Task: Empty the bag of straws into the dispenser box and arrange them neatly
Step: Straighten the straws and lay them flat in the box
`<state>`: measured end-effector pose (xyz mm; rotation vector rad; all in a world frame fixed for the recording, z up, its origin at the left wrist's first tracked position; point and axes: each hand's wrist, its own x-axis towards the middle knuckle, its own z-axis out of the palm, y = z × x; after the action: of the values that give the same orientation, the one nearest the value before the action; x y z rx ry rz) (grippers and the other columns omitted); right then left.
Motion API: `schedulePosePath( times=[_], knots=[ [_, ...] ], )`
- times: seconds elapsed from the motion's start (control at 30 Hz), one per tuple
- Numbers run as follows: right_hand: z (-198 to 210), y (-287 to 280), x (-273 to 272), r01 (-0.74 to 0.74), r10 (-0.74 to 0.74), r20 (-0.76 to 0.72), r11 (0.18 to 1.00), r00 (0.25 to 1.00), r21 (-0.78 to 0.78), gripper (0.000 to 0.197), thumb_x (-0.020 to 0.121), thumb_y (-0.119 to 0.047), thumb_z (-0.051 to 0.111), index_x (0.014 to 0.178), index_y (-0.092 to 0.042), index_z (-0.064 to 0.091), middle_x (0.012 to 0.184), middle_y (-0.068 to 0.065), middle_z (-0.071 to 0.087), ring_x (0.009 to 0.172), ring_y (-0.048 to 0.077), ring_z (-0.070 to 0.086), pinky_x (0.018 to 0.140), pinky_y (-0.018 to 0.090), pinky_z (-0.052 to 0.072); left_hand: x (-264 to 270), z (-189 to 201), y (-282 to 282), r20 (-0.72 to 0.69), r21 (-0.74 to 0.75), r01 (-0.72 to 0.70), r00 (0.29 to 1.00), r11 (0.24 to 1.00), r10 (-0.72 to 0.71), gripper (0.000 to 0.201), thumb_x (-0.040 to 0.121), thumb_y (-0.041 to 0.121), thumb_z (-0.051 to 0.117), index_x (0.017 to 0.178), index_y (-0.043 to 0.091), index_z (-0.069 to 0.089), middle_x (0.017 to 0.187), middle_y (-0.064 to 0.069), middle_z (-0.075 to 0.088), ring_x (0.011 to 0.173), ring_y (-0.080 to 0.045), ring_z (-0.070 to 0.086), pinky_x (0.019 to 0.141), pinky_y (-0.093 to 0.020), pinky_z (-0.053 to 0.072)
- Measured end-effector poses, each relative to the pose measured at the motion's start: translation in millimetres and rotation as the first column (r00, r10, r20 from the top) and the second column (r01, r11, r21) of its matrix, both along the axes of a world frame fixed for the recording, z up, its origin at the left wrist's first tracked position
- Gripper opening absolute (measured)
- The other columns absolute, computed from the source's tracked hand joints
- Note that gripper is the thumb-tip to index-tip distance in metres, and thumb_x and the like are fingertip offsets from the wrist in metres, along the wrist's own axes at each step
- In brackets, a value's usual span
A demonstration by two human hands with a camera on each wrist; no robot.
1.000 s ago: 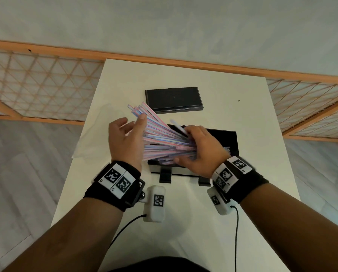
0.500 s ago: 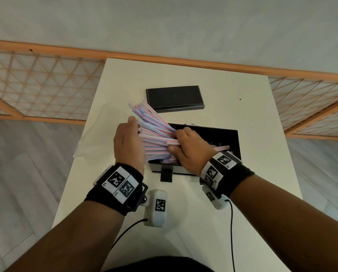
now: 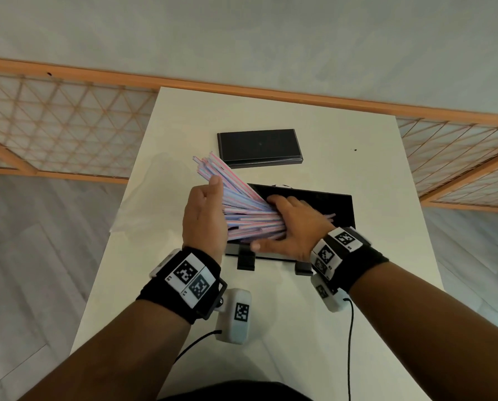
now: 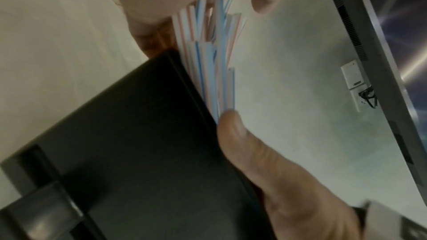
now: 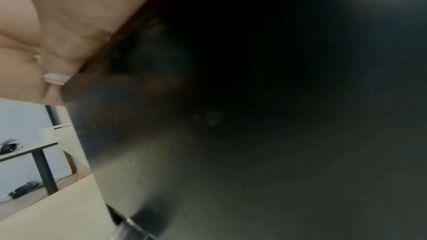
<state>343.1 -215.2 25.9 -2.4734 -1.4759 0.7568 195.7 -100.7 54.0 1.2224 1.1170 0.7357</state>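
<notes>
Pastel straws (image 3: 242, 209) — gripped by left hand (image 3: 202, 218) and right hand (image 3: 294, 227) — half-hide dispenser box (image 3: 340, 206).

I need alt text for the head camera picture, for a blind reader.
The left hand and right hand hold a fanned bundle of pink and blue straws over an open black dispenser box on a white table. A black panel lies behind it.

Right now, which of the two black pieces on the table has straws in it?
The nearer black box, the one with two feet on its front edge and the straws fanned out of its left end. The farther black piece lies flat beyond it, holding nothing.
</notes>
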Motion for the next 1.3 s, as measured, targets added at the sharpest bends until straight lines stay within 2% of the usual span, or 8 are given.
schedulePosePath(
  times=[0.2,0.33,0.57,0.73,0.87,0.97,1.1,1.3],
  knots=[
    [6,13,-14,-0.024,0.019,0.065,0.997,0.998,0.073,0.092,0.056,-0.096,0.034,0.119,-0.031,0.048,0.099,-0.004,0.042,0.095,0.02,0.048,0.088,0.042,0.049,4,1,-1,0.073,0.066,-0.086,0.994,0.994,0.081,0.028,0.083,0.045,0.063,0.08,0.018,0.06,0.08,-0.002,0.062,0.074,-0.017,0.057,0.072,-0.037,0.048],
    [8,18,-19,0.01,-0.013,0.098,1.0,0.995,0.024,0.083,0.055,-0.098,0.031,0.101,-0.029,0.045,0.097,-0.004,0.046,0.087,0.019,0.051,0.079,0.037,0.052,-1,-7,6,0.028,0.124,-0.118,0.993,0.985,0.115,0.02,0.09,0.031,0.068,0.076,0.021,0.059,0.078,-0.005,0.059,0.07,-0.016,0.053,0.069,-0.037,0.047],
    [9,19,-22,0.033,-0.017,-0.076,0.977,0.997,0.211,0.091,0.053,-0.089,0.058,0.115,-0.023,0.046,0.107,-0.005,0.051,0.095,0.014,0.052,0.085,0.036,0.05,-5,-19,3,-0.111,0.221,0.042,0.994,0.974,-0.017,0.038,0.089,0.062,0.044,0.089,0.026,0.056,0.083,0.011,0.06,0.08,-0.008,0.061,0.079,-0.034,0.049],
    [11,-18,3,0.123,-0.13,0.008,0.955,0.991,0.269,0.078,0.058,-0.084,0.058,0.109,-0.024,0.055,0.101,-0.008,0.056,0.09,0.013,0.053,0.082,0.029,0.047,-7,-16,10,-0.048,0.146,-0.021,0.998,0.989,0.028,0.042,0.095,0.052,0.045,0.111,0.012,0.047,0.088,0.013,0.052,0.067,0.016,0.052,0.075,-0.018,0.041],
    [0,-32,2,-0.068,0.07,-0.003,0.98,0.998,0.185,0.07,0.075,-0.077,0.046,0.122,-0.028,0.063,0.113,-0.001,0.063,0.107,0.023,0.058,0.096,0.036,0.047,1,-15,6,0.006,0.026,0.046,0.999,0.999,-0.046,0.064,0.084,0.068,0.05,0.117,0.012,0.047,0.086,0.009,0.048,0.073,-0.003,0.051,0.081,-0.027,0.042],
    [-1,-22,0,-0.14,0.146,-0.023,0.973,0.989,0.185,0.068,0.083,-0.072,0.04,0.131,-0.028,0.058,0.126,-0.003,0.061,0.119,0.02,0.055,0.104,0.039,0.042,5,-12,6,0.051,0.057,-0.036,0.998,0.998,0.033,0.048,0.085,0.059,0.047,0.109,0.017,0.049,0.092,0.009,0.052,0.081,-0.008,0.051,0.086,-0.03,0.043],
    [6,-13,-5,-0.056,0.066,0.121,0.995,0.991,-0.082,0.088,0.072,-0.087,0.014,0.128,-0.033,0.053,0.132,-0.003,0.055,0.123,0.027,0.049,0.103,0.045,0.037,4,-13,11,0.041,0.012,-0.072,0.997,0.997,0.071,0.068,0.074,0.07,0.051,0.114,0.015,0.05,0.09,0.009,0.052,0.076,-0.013,0.049,0.08,-0.036,0.042],
    [2,-6,-7,-0.118,0.119,0.044,0.993,0.992,-0.023,0.098,0.066,-0.097,0.014,0.125,-0.032,0.058,0.119,-0.002,0.057,0.117,0.023,0.051,0.102,0.045,0.042,-3,-16,14,-0.124,-0.068,-0.16,0.981,0.985,0.151,0.061,0.074,0.07,0.055,0.105,0.018,0.049,0.081,0.003,0.06,0.083,-0.033,0.066,0.08,-0.044,0.052]
  ],
)
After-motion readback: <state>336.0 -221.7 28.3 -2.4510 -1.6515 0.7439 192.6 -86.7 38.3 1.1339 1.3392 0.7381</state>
